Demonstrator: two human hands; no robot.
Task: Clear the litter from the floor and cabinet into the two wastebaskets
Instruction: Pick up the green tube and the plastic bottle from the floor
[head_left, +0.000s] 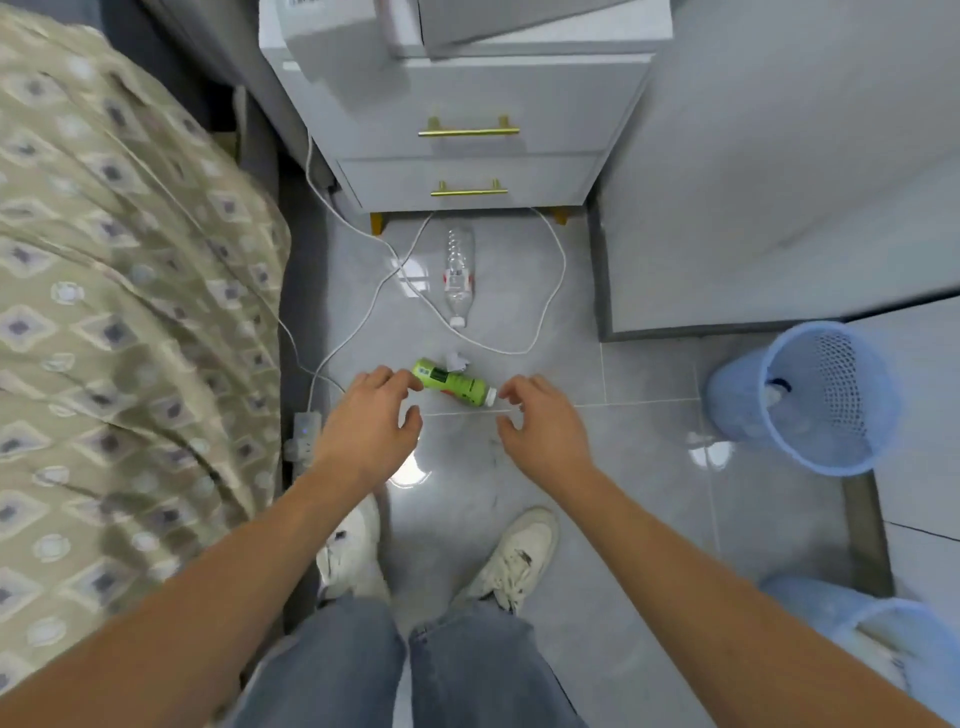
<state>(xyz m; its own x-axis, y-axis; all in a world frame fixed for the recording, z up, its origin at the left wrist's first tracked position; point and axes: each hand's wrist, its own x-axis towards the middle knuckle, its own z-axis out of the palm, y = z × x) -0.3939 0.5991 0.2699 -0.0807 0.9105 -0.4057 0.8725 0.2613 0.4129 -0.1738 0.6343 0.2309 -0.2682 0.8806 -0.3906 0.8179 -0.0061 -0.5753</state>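
My left hand (370, 415) and right hand (540, 422) hover loosely curled, holding nothing, either side of the green bottle (453, 383) lying on the floor (649, 499). Clear bottle (458, 275) farther off; blue wastebasket (810, 397) right.

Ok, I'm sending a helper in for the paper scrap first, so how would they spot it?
Start at the white cabinet with gold handles and come forward along the tiled floor, past the clear bottle. The crumpled paper lies against the far side of the green bottle. It is the only small white wad, not a bottle.
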